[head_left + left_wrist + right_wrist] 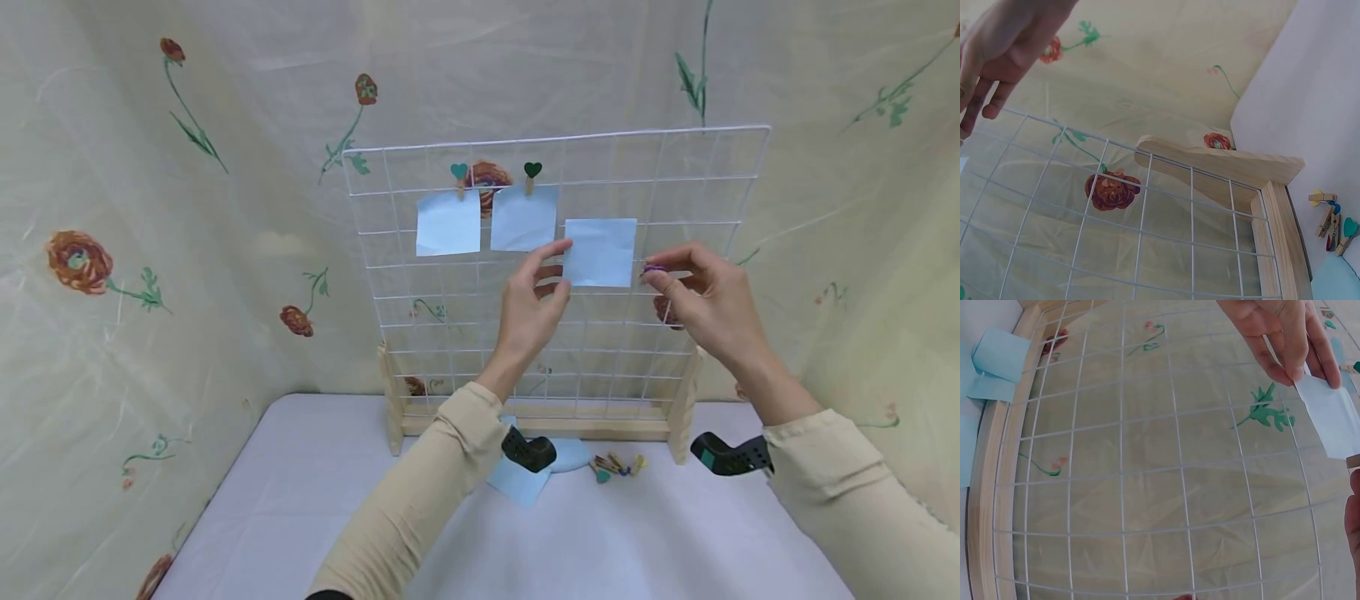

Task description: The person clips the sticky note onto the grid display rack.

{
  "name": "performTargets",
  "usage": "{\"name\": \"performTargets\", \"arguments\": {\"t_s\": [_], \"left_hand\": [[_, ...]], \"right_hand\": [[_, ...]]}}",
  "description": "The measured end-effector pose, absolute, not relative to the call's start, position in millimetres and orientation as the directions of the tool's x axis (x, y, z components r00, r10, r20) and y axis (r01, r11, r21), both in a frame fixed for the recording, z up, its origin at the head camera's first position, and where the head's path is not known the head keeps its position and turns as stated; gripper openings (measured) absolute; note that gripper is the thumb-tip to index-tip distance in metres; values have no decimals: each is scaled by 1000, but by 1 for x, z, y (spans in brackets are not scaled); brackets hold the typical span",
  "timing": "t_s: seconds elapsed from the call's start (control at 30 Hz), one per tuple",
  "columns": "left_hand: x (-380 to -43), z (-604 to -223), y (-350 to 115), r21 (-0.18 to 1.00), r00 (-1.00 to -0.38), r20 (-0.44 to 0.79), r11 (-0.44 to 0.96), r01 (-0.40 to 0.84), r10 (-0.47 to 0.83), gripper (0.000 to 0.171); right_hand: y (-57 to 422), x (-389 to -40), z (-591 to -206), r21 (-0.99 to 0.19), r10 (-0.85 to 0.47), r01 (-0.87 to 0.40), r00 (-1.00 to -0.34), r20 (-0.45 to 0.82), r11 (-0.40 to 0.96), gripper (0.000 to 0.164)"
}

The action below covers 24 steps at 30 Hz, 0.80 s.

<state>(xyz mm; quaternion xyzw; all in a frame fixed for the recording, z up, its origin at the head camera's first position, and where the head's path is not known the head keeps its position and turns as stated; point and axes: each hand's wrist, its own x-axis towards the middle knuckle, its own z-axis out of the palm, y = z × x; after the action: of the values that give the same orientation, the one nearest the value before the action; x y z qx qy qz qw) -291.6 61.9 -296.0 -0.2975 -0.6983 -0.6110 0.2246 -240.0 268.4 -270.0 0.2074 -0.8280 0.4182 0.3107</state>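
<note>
In the head view my left hand (528, 308) pinches the left edge of a light blue paper square (600, 252) in front of a white wire grid panel (420, 282). My right hand (708, 300) holds a small clothespin with a purple top (653, 268) between thumb and fingers, just right of the paper. The right wrist view shows thumb and fingertips on the sheet (1332, 419), and the clothespin's wooden end (1353, 462) close by its corner. Two similar blue squares (447, 232) hang to the left, under clothespins with a teal heart (459, 171) and a dark green heart (532, 170).
Wooden feet (681, 408) and a crossbar (532, 427) support the grid on a white-covered table (300, 500). More blue paper (521, 483) and several small clothespins (618, 465) lie before it. A flower-patterned curtain (262, 125) surrounds the table.
</note>
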Motion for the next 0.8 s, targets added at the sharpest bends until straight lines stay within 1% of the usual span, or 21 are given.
{"name": "performTargets", "arguments": {"t_s": [0.2,0.3,0.43,0.7,0.8], "left_hand": [[-290,-293,64,707,-715,683,113,698,147,45],[-291,-292,65,706,-715,684,117,698,144,45],[-290,-289,66,706,-716,684,121,698,142,44],[-268,-267,65,719,-731,671,132,682,125,43],[-275,-269,65,720,-733,669,136,680,122,44]], "right_hand": [[267,-240,-264,-539,-76,-599,-708,702,592,19],[266,-240,-261,-508,-78,-605,-686,723,614,19],[267,-242,-258,-506,-77,-614,-679,731,606,18],[267,-245,-252,-522,-50,-580,-697,715,625,19],[266,-245,-252,-530,-38,-566,-705,708,631,20]]}}
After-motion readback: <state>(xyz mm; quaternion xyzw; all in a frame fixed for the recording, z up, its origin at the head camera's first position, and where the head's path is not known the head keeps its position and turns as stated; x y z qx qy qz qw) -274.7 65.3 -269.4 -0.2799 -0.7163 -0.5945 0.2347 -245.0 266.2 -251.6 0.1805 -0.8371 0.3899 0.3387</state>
